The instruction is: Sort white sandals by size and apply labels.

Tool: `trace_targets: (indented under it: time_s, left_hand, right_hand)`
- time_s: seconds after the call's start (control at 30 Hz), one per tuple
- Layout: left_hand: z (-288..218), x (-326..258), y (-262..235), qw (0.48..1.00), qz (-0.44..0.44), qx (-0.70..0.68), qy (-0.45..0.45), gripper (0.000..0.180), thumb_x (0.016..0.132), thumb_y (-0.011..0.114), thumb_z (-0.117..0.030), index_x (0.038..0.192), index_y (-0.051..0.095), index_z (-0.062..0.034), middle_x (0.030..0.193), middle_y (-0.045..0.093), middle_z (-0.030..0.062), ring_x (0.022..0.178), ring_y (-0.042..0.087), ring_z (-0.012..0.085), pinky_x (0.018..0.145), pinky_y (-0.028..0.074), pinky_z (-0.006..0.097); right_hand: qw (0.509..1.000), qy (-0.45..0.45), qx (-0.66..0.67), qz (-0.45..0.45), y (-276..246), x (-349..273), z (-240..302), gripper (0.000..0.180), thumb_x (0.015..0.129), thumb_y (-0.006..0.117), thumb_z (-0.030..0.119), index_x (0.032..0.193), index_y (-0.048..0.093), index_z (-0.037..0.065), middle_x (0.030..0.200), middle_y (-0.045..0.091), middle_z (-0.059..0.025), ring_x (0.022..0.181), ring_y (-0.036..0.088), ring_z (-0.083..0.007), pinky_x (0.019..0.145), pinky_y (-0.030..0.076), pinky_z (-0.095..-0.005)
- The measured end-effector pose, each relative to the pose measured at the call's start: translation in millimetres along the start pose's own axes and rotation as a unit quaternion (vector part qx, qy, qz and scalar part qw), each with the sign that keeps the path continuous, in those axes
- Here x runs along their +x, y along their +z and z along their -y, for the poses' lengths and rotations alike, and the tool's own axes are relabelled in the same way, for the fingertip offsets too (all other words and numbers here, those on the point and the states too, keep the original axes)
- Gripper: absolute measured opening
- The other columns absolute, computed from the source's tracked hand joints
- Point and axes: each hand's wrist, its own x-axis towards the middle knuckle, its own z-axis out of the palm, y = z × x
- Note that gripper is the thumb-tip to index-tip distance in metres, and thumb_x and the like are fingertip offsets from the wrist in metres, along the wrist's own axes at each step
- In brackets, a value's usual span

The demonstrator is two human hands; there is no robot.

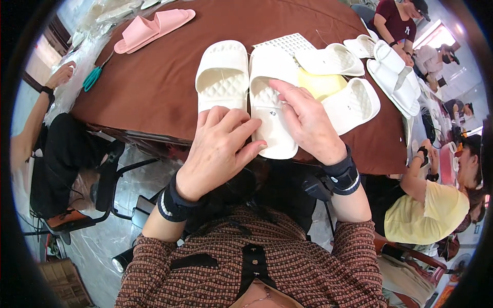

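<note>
While the person leans over the brown worktop (154, 87), both hands rest on one white slipper (271, 110) lying sole-up at the near edge. The left hand (218, 151) lies loosely curled, fingers bent, its fingertips pressing on the slipper's near end beside a small sticker (272, 113). The right hand (308, 120) lies flat and open over the slipper's right side, index finger stretched along its upper part. Just left of that slipper sits its quilted white mate (222, 74), touching it. Right of it lie a pale yellow slipper (321, 84) and more white ones (354, 102) (overlapping in a loose heap). Beyond it is a printed sheet of small labels (287, 43). Far left of it lie a pink slipper (151, 28) and teal scissors (93, 77).
</note>
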Motion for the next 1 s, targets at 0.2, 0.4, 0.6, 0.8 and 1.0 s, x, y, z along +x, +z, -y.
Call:
trace_targets:
  time_s: [0.2, 0.4, 0.6, 0.8, 1.0]
  left_hand:
    - [4.2, 1.8, 5.4, 1.0, -0.016, -0.009, 0.026, 0.042, 0.076, 0.076, -0.021, 0.113, 0.064, -0.0076, 0.125, 0.061, 0.0045, 0.106, 0.053, 0.0261, 0.094, 0.037, 0.04]
    - [4.3, 4.2, 3.6, 0.999, 0.007, 0.006, 0.031, 0.051, 0.076, 0.075, -0.026, 0.122, 0.06, -0.0086, 0.132, 0.059, 0.0047, 0.11, 0.052, 0.0268, 0.096, 0.035, 0.041]
    - [10.1, 8.4, 3.6, 0.999, 0.019, 0.002, 0.032, 0.056, 0.074, 0.075, -0.03, 0.124, 0.06, -0.0077, 0.133, 0.058, 0.0054, 0.109, 0.052, 0.0276, 0.097, 0.035, 0.041]
    - [11.2, 7.8, 4.0, 0.999, 0.021, -0.002, 0.032, 0.057, 0.074, 0.075, -0.03, 0.123, 0.061, -0.0072, 0.133, 0.058, 0.0054, 0.109, 0.052, 0.0279, 0.097, 0.036, 0.041]
    - [13.0, 6.9, 5.0, 0.999, 0.02, -0.002, 0.033, 0.056, 0.073, 0.075, -0.03, 0.123, 0.061, -0.0073, 0.131, 0.058, 0.0051, 0.109, 0.051, 0.0277, 0.097, 0.035, 0.042]
  right_hand:
    - [0.999, 0.026, 0.021, 0.001, 0.4, -2.6, 5.3, 0.028, 0.085, 0.051, -0.003, 0.112, 0.06, 0.0, 0.105, 0.064, -0.0185, 0.101, 0.058, -0.035, 0.088, 0.048, -0.0418]
    - [1.0, 0.011, 0.0, 0.007, 8.8, -3.2, 3.7, 0.023, 0.083, 0.056, -0.001, 0.106, 0.061, 0.002, 0.094, 0.063, -0.0143, 0.094, 0.058, -0.0322, 0.085, 0.047, -0.041]
    - [0.999, -0.003, -0.033, 0.009, 10.0, -3.1, 3.7, 0.026, 0.083, 0.057, -0.001, 0.108, 0.061, 0.004, 0.093, 0.061, -0.0122, 0.093, 0.056, -0.0314, 0.086, 0.045, -0.0417]
    - [0.999, -0.006, -0.047, 0.024, 7.9, -1.2, 6.9, 0.028, 0.083, 0.057, -0.001, 0.11, 0.059, 0.004, 0.09, 0.06, -0.0116, 0.091, 0.056, -0.0313, 0.084, 0.045, -0.0419]
    - [1.0, 0.012, -0.014, 0.025, 8.4, -1.8, 5.0, 0.026, 0.083, 0.056, -0.002, 0.109, 0.058, 0.003, 0.09, 0.061, -0.0119, 0.089, 0.056, -0.0304, 0.084, 0.046, -0.0409]
